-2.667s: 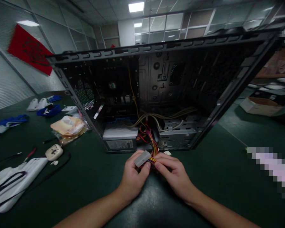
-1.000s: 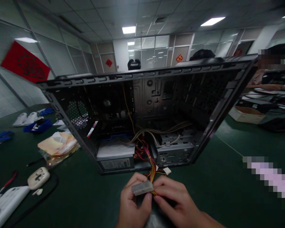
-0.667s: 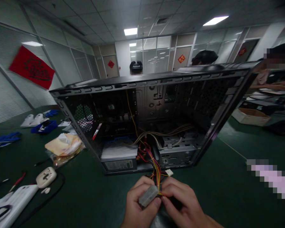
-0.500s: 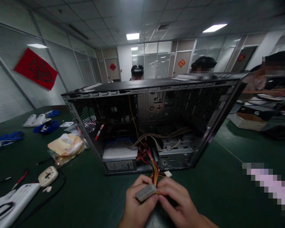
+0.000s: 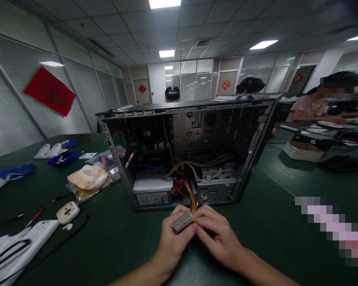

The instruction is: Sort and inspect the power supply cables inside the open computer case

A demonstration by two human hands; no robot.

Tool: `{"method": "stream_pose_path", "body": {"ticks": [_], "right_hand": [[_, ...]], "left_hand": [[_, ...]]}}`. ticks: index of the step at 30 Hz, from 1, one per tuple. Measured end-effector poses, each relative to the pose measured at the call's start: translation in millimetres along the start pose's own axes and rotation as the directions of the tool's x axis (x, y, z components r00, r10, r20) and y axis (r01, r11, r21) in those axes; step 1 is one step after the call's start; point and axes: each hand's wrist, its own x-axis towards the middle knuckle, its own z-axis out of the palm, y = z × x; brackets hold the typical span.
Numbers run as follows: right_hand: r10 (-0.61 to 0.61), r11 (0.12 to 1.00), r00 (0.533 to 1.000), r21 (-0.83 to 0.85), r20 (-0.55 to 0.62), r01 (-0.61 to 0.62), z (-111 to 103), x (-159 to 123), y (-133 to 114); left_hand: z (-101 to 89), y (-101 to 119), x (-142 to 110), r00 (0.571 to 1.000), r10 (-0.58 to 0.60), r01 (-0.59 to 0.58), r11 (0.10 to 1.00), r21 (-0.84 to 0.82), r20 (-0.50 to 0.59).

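Observation:
An open black computer case [image 5: 197, 139] stands on the green table [image 5: 271, 222] in front of me. A bundle of red, yellow and orange wires [image 5: 188, 192] runs out of it to a pale rectangular power connector [image 5: 183, 221]. My left hand [image 5: 174, 240] grips that connector between thumb and fingers. My right hand [image 5: 219, 236] pinches the wires just behind the connector. Both hands hover close above the table, just in front of the case.
At the left lie a white power strip [image 5: 18, 246] with a plug [image 5: 67, 212] and black cable, a plastic bag [image 5: 88, 180], blue and white gloves [image 5: 58, 153]. Other people sit behind the case and at the right, by a cardboard box [image 5: 302, 151].
My view has pulled back and tilted up, so the case looks smaller and farther. Both hands keep their hold on the connector and wires, with the connector turned slightly.

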Motion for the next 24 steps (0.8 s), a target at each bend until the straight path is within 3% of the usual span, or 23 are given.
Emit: {"method": "stream_pose_path", "body": {"ticks": [8,12,16,19,21,24], "right_hand": [[0.008,0.999,1.000,-0.044,0.008,-0.007,8,-3,2],[-0.076,0.991,0.997,-0.107,0.002,0.076,3,11,-2],[-0.015,0.986,0.998,-0.165,0.060,0.025,3,56,-13],[0.095,0.901,0.979,-0.434,0.180,-0.008,11,106,-29],[0.143,0.813,0.968,-0.583,0.205,0.004,19,139,-39],[0.257,0.693,0.952,-0.718,0.166,-0.062,30,180,-41]], "left_hand": [[1.0,1,3,0.999,-0.045,0.047,0.991,-0.125,0.020],[-4.2,-3,6,0.998,-0.033,0.022,0.975,-0.221,-0.047],[-16.0,-6,9,0.981,0.096,-0.128,0.972,-0.195,-0.166],[-22.8,-9,13,0.948,0.139,-0.195,0.965,-0.174,-0.287],[-25.1,-12,17,0.925,0.126,-0.187,0.972,-0.141,-0.359],[-25.9,-16,19,0.943,0.082,-0.103,0.994,-0.048,-0.323]]}}
